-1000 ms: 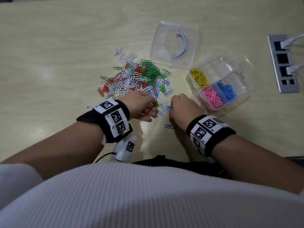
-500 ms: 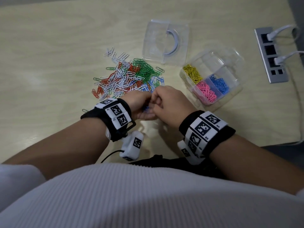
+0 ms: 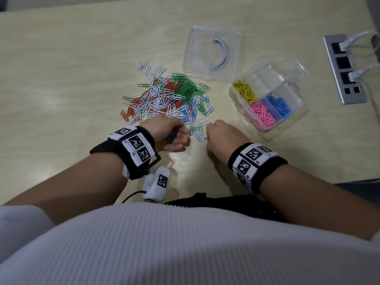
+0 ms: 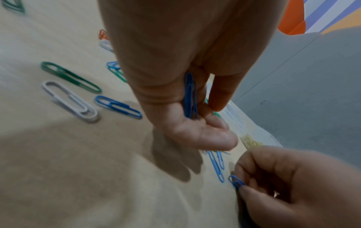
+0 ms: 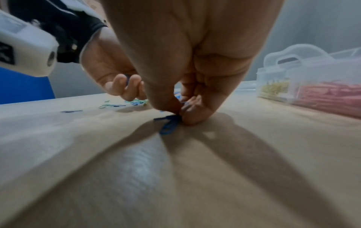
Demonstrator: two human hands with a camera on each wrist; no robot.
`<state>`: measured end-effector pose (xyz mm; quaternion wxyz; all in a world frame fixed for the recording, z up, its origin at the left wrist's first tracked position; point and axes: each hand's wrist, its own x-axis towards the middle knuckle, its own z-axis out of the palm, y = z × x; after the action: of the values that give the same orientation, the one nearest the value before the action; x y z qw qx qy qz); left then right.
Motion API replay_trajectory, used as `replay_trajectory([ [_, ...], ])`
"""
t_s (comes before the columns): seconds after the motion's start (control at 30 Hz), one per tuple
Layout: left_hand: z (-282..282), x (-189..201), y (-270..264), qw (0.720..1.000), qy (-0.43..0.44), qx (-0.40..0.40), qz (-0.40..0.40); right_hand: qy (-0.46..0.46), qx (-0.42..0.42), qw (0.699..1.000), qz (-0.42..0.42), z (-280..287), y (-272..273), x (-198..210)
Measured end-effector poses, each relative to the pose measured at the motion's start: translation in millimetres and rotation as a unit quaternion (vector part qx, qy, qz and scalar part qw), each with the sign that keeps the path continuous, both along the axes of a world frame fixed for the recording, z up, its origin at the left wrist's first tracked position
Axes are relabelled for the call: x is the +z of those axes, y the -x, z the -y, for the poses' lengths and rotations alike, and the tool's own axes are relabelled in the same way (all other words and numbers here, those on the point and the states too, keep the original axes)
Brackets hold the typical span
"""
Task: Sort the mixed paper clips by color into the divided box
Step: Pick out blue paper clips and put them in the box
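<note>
Smooth pale wooden table (image 3: 61, 68) under glossy wire paper clips (image 3: 166, 95).

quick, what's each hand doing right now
Left hand: holds a few blue clips.
Right hand: pinches one blue clip on the table.

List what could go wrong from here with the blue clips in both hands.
1. The left hand holds several blue clips loosely between curled fingers; one may slip out and fall back among the mixed pile.
2. The right hand pinches a single blue clip by its very end against the table; that grip may lose it.
3. In the divided box, blue sits beside pink, so a careless drop could land in the wrong compartment.
</note>
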<state>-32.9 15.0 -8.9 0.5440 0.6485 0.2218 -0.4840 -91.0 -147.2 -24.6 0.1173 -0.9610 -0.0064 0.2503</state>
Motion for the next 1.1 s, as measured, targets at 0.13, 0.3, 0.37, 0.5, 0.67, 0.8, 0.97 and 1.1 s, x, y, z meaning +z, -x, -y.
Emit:
replay_trajectory([
  [0.13,2.6,-1.1,4.5,1.000,0.007,-0.008,0.003,-0.058,-0.001,0.997,0.048,1.3,-4.1,9.7],
  [0.3,7.9,-1.1,8.5,1.000,0.021,0.013,0.007,-0.207,0.010,0.972,0.108,-18.3,-1.8,27.7],
  [0.37,5.6,-1.5,6.2,1.000,0.022,-0.008,-0.014,-0.205,-0.063,0.972,0.092,-11.6,-3.5,25.9],
  [0.5,-1.6,-1.4,1.6,0.999,0.002,-0.022,-0.036,0.002,-0.009,0.997,-0.071,4.5,1.9,14.0],
  [0.67,-10.0,-3.3,2.7,0.999,-0.012,-0.017,-0.024,0.002,0.018,1.000,-0.023,-5.7,0.5,3.0],
  [0.8,-10.4,-4.5,7.1,0.999,-0.013,-0.022,-0.022,-0.021,0.016,1.000,0.004,-8.4,-7.1,5.0],
  [0.97,-7.9,-3.5,10.7,1.000,0.016,0.000,-0.016,-0.192,0.024,0.980,0.050,-21.0,-16.1,27.7],
  [1.1,-6.3,-1.7,8.6,0.999,0.039,0.000,-0.026,-0.226,-0.021,0.969,0.092,-25.4,-19.1,32.4],
])
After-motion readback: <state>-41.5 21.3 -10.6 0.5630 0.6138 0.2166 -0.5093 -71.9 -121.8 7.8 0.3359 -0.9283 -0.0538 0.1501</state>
